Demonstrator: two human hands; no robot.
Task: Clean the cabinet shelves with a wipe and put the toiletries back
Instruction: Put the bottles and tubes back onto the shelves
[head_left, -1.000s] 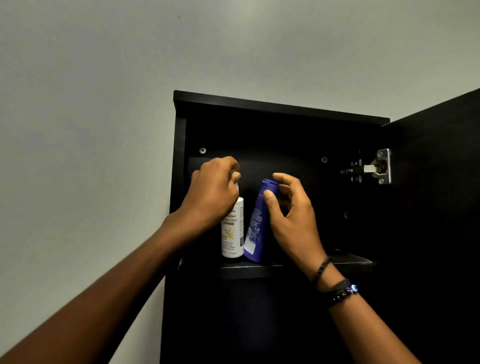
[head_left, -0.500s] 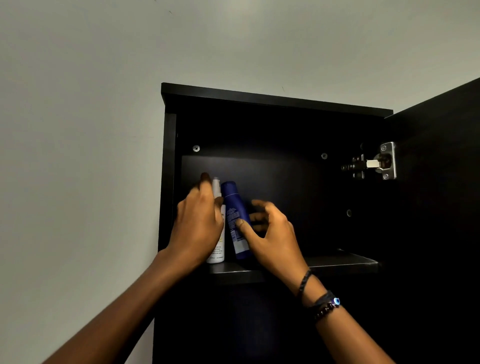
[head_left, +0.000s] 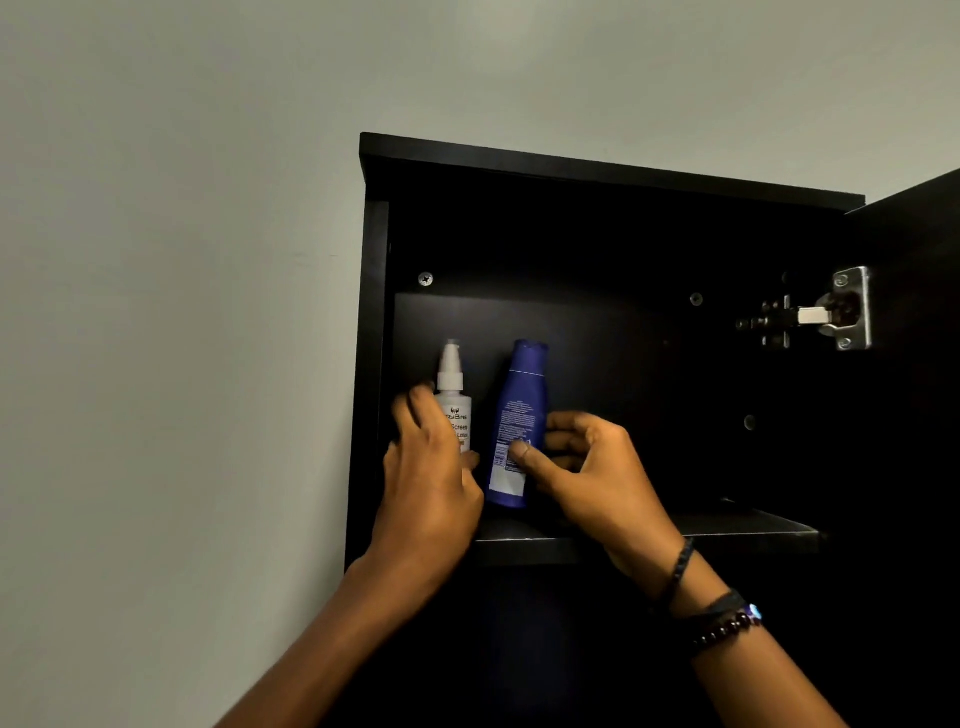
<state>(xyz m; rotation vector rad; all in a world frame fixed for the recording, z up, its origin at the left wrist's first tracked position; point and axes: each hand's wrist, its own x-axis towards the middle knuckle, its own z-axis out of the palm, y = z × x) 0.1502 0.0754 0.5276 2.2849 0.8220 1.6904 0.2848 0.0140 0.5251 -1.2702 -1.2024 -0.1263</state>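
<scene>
Both hands reach up into an open black cabinet (head_left: 597, 171), seen in the head view. Left hand (head_left: 431, 488) is cupped around the lower body of a white pump bottle (head_left: 453, 405), fingers spread loosely at its left side; whether the palm presses the bottle cannot be told. Right hand (head_left: 587, 467) holds a blue lotion bottle (head_left: 517, 421) lightly, thumb on the printed label and the other fingers curled behind, at its right side. The two bottles stand near the left wall of the top shelf (head_left: 727, 530), close together but apart; the white one is upright and the blue one leans slightly to the right. The door's hinge (head_left: 831, 312) shows at upper right. No wipe is visible.

The step in hand appears to be seating the toiletries back on the shelf. To do it well, square each base flat on the board, bring the blue bottle upright before letting go, and open the fingers sideways so that neither bottle is dragged over. The rest of the shelf appears bare, leaving room for further items.
</scene>
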